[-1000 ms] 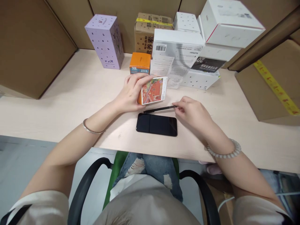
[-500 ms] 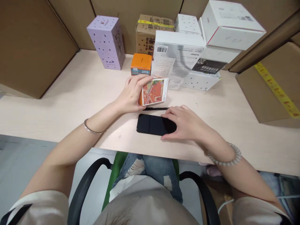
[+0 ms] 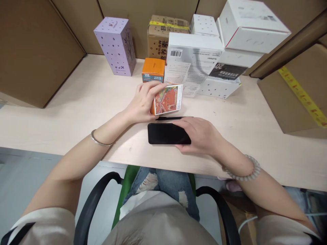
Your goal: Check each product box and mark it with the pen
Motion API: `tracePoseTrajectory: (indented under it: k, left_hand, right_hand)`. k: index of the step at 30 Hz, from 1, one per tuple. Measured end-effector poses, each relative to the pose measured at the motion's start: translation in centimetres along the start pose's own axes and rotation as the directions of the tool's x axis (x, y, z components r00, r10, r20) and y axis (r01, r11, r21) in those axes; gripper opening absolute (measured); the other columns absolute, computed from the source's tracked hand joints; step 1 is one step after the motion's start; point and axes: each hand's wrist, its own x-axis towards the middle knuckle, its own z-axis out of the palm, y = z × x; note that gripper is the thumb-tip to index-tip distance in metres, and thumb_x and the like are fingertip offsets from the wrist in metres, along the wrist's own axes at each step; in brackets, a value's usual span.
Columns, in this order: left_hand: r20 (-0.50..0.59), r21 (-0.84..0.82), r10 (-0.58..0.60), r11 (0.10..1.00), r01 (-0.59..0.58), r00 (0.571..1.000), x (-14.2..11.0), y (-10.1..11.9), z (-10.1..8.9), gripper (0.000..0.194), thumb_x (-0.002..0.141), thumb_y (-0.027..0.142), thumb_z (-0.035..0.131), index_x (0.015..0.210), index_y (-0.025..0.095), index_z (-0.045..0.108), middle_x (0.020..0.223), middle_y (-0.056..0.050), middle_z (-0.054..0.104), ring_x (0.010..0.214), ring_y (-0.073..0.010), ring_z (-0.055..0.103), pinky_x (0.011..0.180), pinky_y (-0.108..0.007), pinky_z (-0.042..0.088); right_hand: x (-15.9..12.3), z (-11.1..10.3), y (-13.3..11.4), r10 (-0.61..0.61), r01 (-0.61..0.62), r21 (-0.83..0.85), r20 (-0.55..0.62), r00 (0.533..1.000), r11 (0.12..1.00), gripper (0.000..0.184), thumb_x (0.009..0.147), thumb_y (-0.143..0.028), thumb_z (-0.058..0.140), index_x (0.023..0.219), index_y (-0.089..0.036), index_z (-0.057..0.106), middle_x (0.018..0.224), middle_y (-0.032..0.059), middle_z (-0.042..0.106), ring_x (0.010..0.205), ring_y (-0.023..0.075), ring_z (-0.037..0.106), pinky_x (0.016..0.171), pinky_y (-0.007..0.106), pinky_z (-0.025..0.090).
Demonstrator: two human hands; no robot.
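Observation:
My left hand (image 3: 143, 102) grips a small box (image 3: 168, 98) with a red and orange picture on its face, holding it upright on the table. My right hand (image 3: 201, 136) is closed round the right end of a black phone (image 3: 165, 133), tilting its near edge up off the table. A thin black pen (image 3: 170, 118) lies flat between the box and the phone, touching neither hand.
A pale wooden table (image 3: 76, 109) carries a purple speckled box (image 3: 116, 46), a small orange box (image 3: 153, 69), a brown taped carton (image 3: 162, 35) and stacked white boxes (image 3: 217, 51) at the back. Large cardboard cartons (image 3: 33, 47) flank both sides. Black chair arms (image 3: 94, 200) sit below.
My right hand let go of the pen, moved down onto the phone and closed on it, lifting its edge. The left hand kept hold of the picture box.

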Motion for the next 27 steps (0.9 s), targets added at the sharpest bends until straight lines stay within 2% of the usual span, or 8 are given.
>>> tracePoseTrajectory:
  k: [3, 5, 8, 11, 13, 19, 22, 27]
  left_hand:
    - [0.007, 0.004, 0.005, 1.000, -0.005, 1.000, 0.10, 0.06, -0.08, 0.100, 0.084, 0.083, 0.067, 0.164, 0.037, 0.028, 0.153, -0.014, 0.052, 0.144, -0.0394, 0.050, 0.119, -0.062, 0.039]
    - [-0.014, -0.003, 0.033, 0.999, -0.033, 0.999, 0.17, 0.14, -0.13, 0.093, 0.089, 0.081, 0.062, 0.164, 0.038, 0.028, 0.152, -0.013, 0.053, 0.142, -0.0381, 0.052, 0.117, -0.061, 0.040]
    - [-0.048, -0.027, 0.089, 0.995, -0.091, 0.995, 0.22, 0.25, -0.17, 0.086, 0.093, 0.078, 0.058, 0.163, 0.038, 0.028, 0.151, -0.013, 0.054, 0.141, -0.0368, 0.054, 0.115, -0.058, 0.042]
    - [-0.013, -0.031, 0.058, 0.998, -0.059, 0.998, 0.16, 0.26, -0.10, 0.091, 0.089, 0.079, 0.064, 0.163, 0.037, 0.029, 0.154, -0.014, 0.052, 0.143, -0.0384, 0.052, 0.117, -0.059, 0.040]
    - [0.013, -0.023, 0.024, 0.999, -0.023, 1.000, 0.07, 0.18, 0.03, 0.097, 0.086, 0.081, 0.067, 0.163, 0.036, 0.030, 0.155, -0.015, 0.051, 0.145, -0.0400, 0.050, 0.120, -0.062, 0.037]
    - [0.015, -0.012, 0.009, 1.000, -0.009, 1.000, 0.04, 0.14, 0.22, 0.098, 0.082, 0.082, 0.069, 0.161, 0.036, 0.033, 0.153, -0.014, 0.050, 0.146, -0.0402, 0.049, 0.122, -0.064, 0.036]
    - [0.022, -0.014, 0.005, 1.000, -0.005, 1.000, 0.17, 0.37, 0.08, 0.097, 0.084, 0.082, 0.069, 0.161, 0.038, 0.032, 0.153, -0.015, 0.051, 0.145, -0.0392, 0.051, 0.120, -0.064, 0.039]
    - [0.041, -0.044, -0.011, 0.999, 0.013, 0.999, 0.34, 0.57, -0.05, 0.099, 0.081, 0.086, 0.069, 0.160, 0.040, 0.033, 0.154, -0.014, 0.050, 0.146, -0.0401, 0.052, 0.121, -0.067, 0.040]
  right_hand:
    - [-0.22, -0.61, -0.39, 0.128, -0.132, -0.049, -0.080, 0.988, 0.990, 0.069, 0.076, -0.042, 0.077, 0.142, -0.025, 0.062, 0.123, 0.0117, 0.078, 0.105, 0.0328, 0.075, 0.085, 0.044, 0.061]
    - [-0.45, -0.96, -0.58, 0.212, -0.223, -0.029, -0.205, 0.955, 0.974, 0.076, 0.074, -0.047, 0.079, 0.144, -0.027, 0.059, 0.121, 0.0112, 0.077, 0.104, 0.0332, 0.074, 0.083, 0.045, 0.061]
    - [-0.71, -1.10, -0.61, 0.171, -0.148, 0.085, -0.474, 0.864, 0.985, 0.079, 0.076, -0.045, 0.080, 0.147, -0.031, 0.050, 0.127, 0.0112, 0.074, 0.106, 0.0342, 0.072, 0.088, 0.050, 0.063]
    - [-0.75, -0.82, -0.35, 0.129, -0.051, 0.143, -0.620, 0.774, 0.988, 0.079, 0.078, -0.041, 0.080, 0.149, -0.030, 0.047, 0.132, 0.0129, 0.069, 0.110, 0.0360, 0.071, 0.093, 0.055, 0.062]
    - [-0.70, -0.60, -0.19, 0.160, -0.093, 0.140, -0.619, 0.769, 0.986, 0.080, 0.079, -0.043, 0.079, 0.151, -0.028, 0.046, 0.133, 0.0149, 0.067, 0.115, 0.0384, 0.071, 0.095, 0.058, 0.061]
    - [-0.61, -0.58, -0.46, 0.330, -0.310, 0.120, -0.448, 0.831, 0.943, 0.083, 0.076, -0.050, 0.081, 0.149, -0.031, 0.046, 0.140, 0.0152, 0.068, 0.128, 0.0433, 0.066, 0.100, 0.064, 0.059]
    - [-0.62, -0.67, -0.62, 0.301, -0.280, 0.115, -0.458, 0.837, 0.953, 0.084, 0.077, -0.050, 0.081, 0.150, -0.032, 0.044, 0.140, 0.0150, 0.068, 0.125, 0.0422, 0.067, 0.100, 0.063, 0.060]
    - [-0.54, -0.47, -0.42, 0.165, -0.133, 0.098, -0.558, 0.813, 0.986, 0.078, 0.082, -0.041, 0.079, 0.151, -0.032, 0.042, 0.137, 0.0138, 0.068, 0.114, 0.0352, 0.070, 0.095, 0.056, 0.062]
